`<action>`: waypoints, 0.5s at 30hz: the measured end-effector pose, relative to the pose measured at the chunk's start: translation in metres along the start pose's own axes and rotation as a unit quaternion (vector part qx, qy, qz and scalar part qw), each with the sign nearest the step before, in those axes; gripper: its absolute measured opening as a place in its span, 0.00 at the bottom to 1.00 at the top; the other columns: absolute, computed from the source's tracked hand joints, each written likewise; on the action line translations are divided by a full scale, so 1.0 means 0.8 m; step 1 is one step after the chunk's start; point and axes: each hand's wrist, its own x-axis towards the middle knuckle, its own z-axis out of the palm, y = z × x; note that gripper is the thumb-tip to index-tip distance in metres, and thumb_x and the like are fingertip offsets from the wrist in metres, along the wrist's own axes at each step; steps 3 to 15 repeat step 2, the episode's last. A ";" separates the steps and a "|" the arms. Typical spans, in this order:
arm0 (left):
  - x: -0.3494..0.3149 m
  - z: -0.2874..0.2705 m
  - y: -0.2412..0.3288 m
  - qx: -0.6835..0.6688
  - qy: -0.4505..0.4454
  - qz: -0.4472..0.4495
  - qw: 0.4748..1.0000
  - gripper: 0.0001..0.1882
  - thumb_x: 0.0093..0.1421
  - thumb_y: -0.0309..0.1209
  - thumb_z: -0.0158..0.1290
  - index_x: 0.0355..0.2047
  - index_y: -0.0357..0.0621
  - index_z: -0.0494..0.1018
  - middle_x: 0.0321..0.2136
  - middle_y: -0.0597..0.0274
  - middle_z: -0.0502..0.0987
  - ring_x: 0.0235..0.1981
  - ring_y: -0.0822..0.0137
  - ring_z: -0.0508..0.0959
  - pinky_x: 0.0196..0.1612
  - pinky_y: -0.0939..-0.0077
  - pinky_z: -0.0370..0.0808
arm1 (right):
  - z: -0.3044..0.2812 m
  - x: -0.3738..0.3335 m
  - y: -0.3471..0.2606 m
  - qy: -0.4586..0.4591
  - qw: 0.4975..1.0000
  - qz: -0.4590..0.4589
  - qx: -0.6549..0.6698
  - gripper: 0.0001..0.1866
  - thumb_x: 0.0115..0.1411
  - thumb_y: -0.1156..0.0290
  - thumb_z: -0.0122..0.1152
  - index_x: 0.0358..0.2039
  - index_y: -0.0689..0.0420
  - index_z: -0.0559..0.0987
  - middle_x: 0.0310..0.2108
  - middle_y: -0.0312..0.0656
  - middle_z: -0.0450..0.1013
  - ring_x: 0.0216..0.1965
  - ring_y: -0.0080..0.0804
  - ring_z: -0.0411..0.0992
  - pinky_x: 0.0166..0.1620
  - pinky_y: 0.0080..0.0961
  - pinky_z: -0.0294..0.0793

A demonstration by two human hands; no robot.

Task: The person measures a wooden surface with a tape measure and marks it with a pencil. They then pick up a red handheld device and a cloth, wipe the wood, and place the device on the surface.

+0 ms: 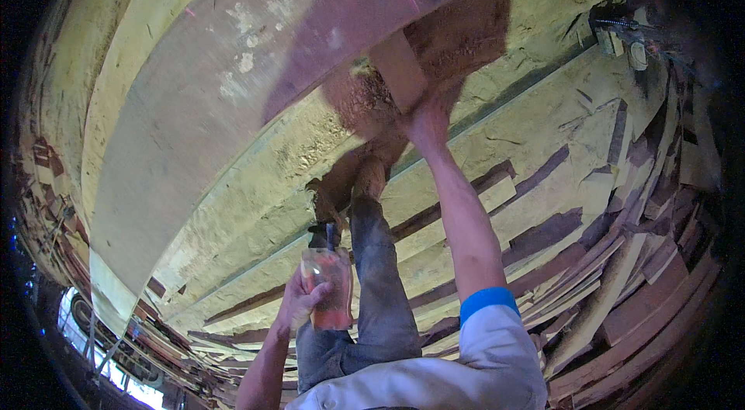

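Observation:
My left hand is wrapped round a clear plastic bottle with reddish contents, held upright in front of my legs. A dark narrow piece sticks up from its top; I cannot make out what it is. Stretched far forward, my right hand is closed on the near end of a flat, brown, rectangular wooden piece. The far end of that piece meets the edge of a large greyish-purple panel in my view. Shadow covers part of the panel and hides whether they touch.
Beneath my feet lies a dusty yellowish surface with a heap of brown sawdust. Several wood offcuts and planks are piled at the right. A wheel shows at the lower left, with more scrap wood near it.

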 end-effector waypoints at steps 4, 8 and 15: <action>0.001 -0.002 0.000 0.034 0.012 -0.008 0.999 0.34 0.54 0.42 0.62 0.56 0.42 0.63 0.49 0.64 0.72 0.51 0.69 0.70 0.58 0.71 0.63 | -0.008 0.033 -0.016 -0.028 0.998 -0.031 -0.048 0.61 0.45 0.45 0.68 0.65 0.66 0.43 0.62 0.62 0.53 0.62 0.58 0.55 0.59 0.46 0.62; 0.001 -0.002 0.000 0.034 0.012 -0.008 0.999 0.34 0.54 0.42 0.62 0.56 0.42 0.63 0.49 0.64 0.72 0.51 0.69 0.70 0.58 0.71 0.63 | -0.008 0.033 -0.016 -0.028 0.998 -0.031 -0.048 0.61 0.45 0.45 0.68 0.65 0.66 0.43 0.62 0.62 0.53 0.62 0.58 0.55 0.59 0.46 0.62; 0.001 -0.002 0.000 0.034 0.012 -0.008 0.999 0.34 0.54 0.42 0.62 0.56 0.42 0.63 0.49 0.64 0.72 0.51 0.69 0.70 0.58 0.71 0.63 | -0.008 0.033 -0.016 -0.028 0.998 -0.031 -0.048 0.61 0.45 0.45 0.68 0.65 0.66 0.43 0.62 0.62 0.53 0.62 0.58 0.55 0.59 0.46 0.62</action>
